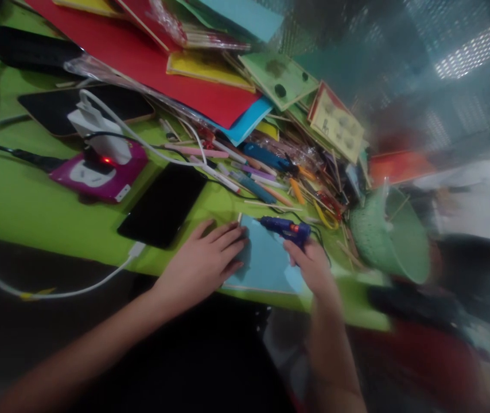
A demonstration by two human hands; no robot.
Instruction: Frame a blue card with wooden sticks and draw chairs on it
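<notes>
A light blue sheet of card (266,264) lies at the near edge of the green table (21,201). My left hand (204,261) rests flat on the sheet's left side, fingers stretched out. My right hand (311,267) is wrapped round the handle of a blue glue gun (286,228), whose nozzle points left over the sheet's top edge. A thin wooden stick seems to run along the sheet's near edge.
A black phone (163,203) lies left of my left hand, a white cable at its corner. A purple device (98,175) with a white charger sits further left. Coloured paper sheets (150,63), pens and sticks (253,172) are piled behind. A green basket (389,235) stands at the right.
</notes>
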